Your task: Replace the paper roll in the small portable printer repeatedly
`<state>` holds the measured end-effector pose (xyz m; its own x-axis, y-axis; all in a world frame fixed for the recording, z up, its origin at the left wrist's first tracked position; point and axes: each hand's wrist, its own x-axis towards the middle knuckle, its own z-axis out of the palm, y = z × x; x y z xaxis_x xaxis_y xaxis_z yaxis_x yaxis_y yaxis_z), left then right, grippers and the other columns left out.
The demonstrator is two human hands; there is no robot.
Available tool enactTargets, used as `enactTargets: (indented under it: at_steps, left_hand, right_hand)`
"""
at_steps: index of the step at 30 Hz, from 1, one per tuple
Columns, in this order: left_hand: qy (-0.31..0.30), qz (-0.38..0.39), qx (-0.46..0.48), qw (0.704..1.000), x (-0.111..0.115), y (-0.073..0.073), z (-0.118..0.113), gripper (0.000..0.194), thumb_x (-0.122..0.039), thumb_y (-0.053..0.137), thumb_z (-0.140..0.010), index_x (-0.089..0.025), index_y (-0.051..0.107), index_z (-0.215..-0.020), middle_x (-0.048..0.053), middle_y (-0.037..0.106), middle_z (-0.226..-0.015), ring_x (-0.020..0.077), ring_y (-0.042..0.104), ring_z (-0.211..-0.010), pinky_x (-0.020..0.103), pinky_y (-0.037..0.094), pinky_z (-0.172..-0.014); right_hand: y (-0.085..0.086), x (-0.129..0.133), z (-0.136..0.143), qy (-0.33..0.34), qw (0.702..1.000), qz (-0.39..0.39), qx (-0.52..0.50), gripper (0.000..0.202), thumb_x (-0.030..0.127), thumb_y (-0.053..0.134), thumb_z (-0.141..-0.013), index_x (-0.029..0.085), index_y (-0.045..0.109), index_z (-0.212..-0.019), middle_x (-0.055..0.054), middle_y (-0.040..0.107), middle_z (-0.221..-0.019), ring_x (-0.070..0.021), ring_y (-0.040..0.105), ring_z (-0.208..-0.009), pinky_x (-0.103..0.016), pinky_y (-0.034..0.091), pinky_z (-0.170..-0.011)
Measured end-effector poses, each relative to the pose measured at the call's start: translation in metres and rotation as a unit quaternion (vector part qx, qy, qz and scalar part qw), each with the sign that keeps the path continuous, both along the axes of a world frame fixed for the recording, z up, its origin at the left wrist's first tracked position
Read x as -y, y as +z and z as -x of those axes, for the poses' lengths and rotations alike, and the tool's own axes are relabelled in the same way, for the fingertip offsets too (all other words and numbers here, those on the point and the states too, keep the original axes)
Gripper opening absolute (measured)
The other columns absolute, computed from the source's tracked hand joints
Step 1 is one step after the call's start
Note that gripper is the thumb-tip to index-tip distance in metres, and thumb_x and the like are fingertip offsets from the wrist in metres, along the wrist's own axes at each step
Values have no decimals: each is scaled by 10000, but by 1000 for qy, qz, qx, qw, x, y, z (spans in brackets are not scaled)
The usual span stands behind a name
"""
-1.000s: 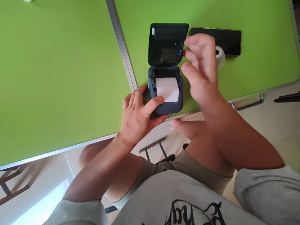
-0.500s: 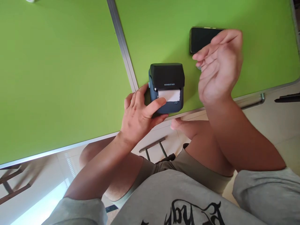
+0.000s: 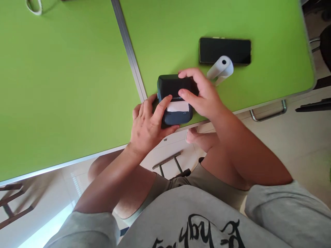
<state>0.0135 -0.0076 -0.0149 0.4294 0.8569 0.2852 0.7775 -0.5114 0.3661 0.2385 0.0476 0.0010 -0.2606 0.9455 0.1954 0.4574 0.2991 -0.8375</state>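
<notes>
A dark blue and black label printer [image 3: 178, 118] stands near the table's front edge, with a strip of white paper [image 3: 178, 106] sticking out of its front slot. My left hand [image 3: 147, 124] grips it from the left, the index finger on the lid and the thumb by the base. On the right side of the lid, my right hand [image 3: 203, 94] has its thumb on the front and its fingers curled over the top. A roll of white paper [image 3: 219, 68] with a dark core hole lies beyond my right hand, partly unwound.
Behind the paper roll lies a black phone [image 3: 224, 50] on the green table [image 3: 77, 86]. A metal strip [image 3: 129, 51] divides the tabletop left of the printer. A white loop [image 3: 36, 10] sits at the far left, and a metal handle [image 3: 271, 117] juts below the front edge.
My right hand has come down and left from near the phone onto the printer's lid. The paper roll and whole phone now show. My left index finger has moved up from the paper strip.
</notes>
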Motion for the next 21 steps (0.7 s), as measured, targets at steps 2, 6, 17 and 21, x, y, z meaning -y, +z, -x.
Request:
enactTargets:
  at_steps: [2,6,17,21]
  left_hand:
    - [9,10,2,1000,-1,0,0,980,-867,497,-905,-180,404,-1598,237,593,-1486,366,626,-1333,461,434,-1105]
    - [28,28,20,999,-1,-3,2,1153,-924,492,-858,-95,303,-1636,270,573,-1525,375,606,-1377,454,436,-1129]
    - [16,34,38,999,0,1,4,1073,-894,422,-908,-46,426,-1566,267,614,-1488,351,644,-1339,470,491,-1110]
    - [3,56,62,996,-4,3,9,1072,-902,481,-875,-112,426,-1598,229,605,-1527,340,638,-1370,469,515,-1125]
  right_hand:
    - [-5,4,5,-25,1000,-10,-3,356,512,574,-989,287,592,-1265,-47,695,-1352,-243,648,-1259,-443,534,-1139]
    - [-16,6,7,-67,997,-33,-16,349,556,475,-1034,331,604,-1268,-37,689,-1332,-227,654,-1222,-434,525,-1149]
    - [-23,-1,12,-153,983,-96,-17,356,605,461,-1038,310,656,-1087,-23,648,-894,-213,615,-829,-409,546,-831]
    - [-22,1,15,-157,983,-88,-29,409,658,416,-1034,302,609,-1089,8,540,-755,-197,510,-683,-379,457,-707]
